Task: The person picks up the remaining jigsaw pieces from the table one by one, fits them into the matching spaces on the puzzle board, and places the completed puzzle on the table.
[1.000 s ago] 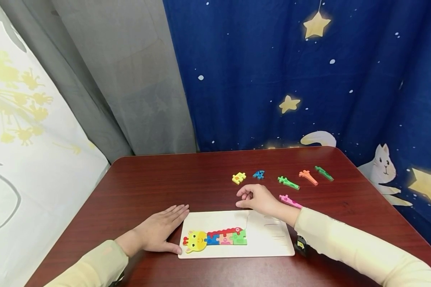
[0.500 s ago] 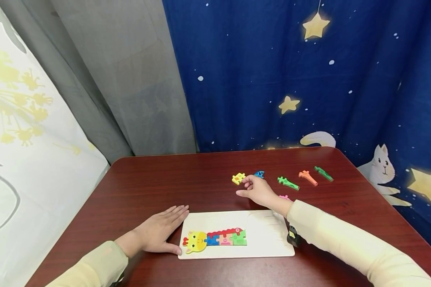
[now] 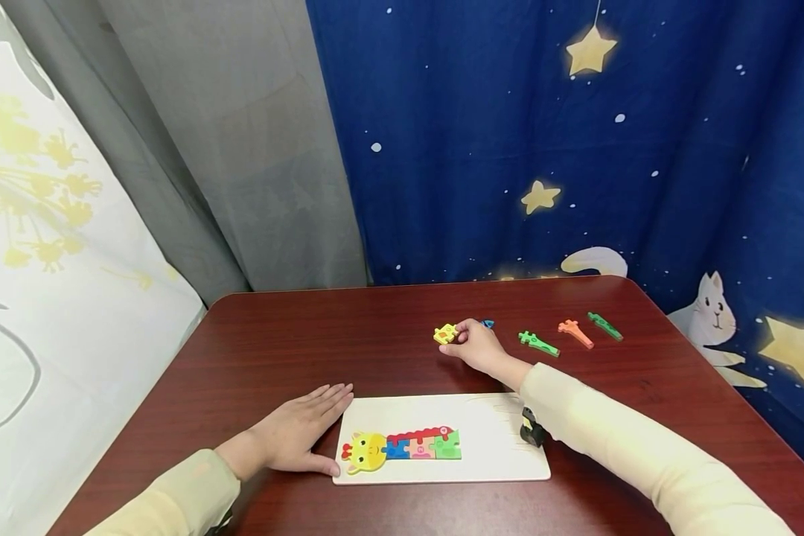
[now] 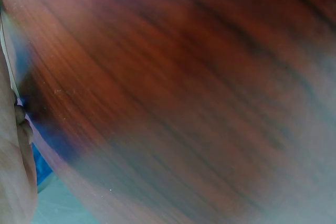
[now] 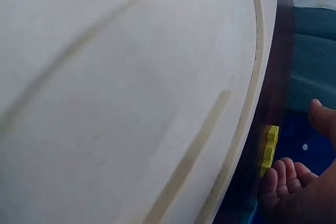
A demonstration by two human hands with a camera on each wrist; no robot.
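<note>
My left hand [image 3: 298, 432] lies flat on the table, fingers spread, with its thumb touching the left edge of the pale wooden puzzle board [image 3: 502, 439]. On the board, a yellow giraffe head [image 3: 364, 452] joins a neck of blue, pink and green pieces [image 3: 420, 447] with a red mane along the top. My right hand [image 3: 479, 348] is at the right side of a yellow puzzle piece [image 3: 445, 333], fingertips close against it. In the right wrist view, thumb and fingers stand apart near the yellow piece [image 5: 269, 150]. A blue piece [image 3: 487, 324] is partly hidden behind this hand.
Right of my hand lie a light green leg piece [image 3: 539, 343], an orange one [image 3: 575, 333] and a dark green one [image 3: 604, 325]. Curtains hang behind the dark red table [image 3: 295, 327]. The left wrist view shows mostly blurred tabletop [image 4: 157, 77].
My right hand has moved away from me and slightly left, up to the yellow piece. Its arm now hides the pink piece. My left hand has stayed in place.
</note>
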